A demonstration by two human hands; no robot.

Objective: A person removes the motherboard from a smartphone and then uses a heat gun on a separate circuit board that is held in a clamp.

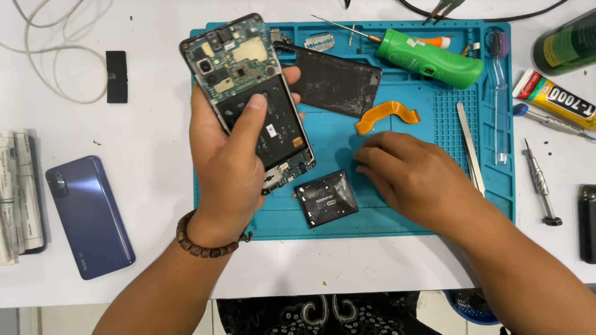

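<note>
Nearest me, my two forearms come up from 6 o'clock, the left one with a brown bead bracelet [208, 242] at the wrist. My left hand [226, 164] is raised and wrapped around an opened phone [248, 93], my thumb pressed flat on its dark middle and my fingertips curling round its right edge; the bare circuit board and camera parts show at its top end, toward 11 o'clock. My right hand [403, 177] lies palm down on the blue repair mat [335, 133], fingers loosely bent and pointing toward 9 o'clock, holding nothing that I can see; what the fingertips touch is hidden. Just beside them, toward 8 o'clock, sits a small black square part [326, 198]. Above my right hand, at 12 o'clock, an orange flex cable [388, 116] lies on the mat, and beyond it a black back cover [338, 80]. Farther still is a green bottle [431, 58]. On the white worktop [149, 124] at 9 o'clock rests a blue phone [90, 217].
</note>
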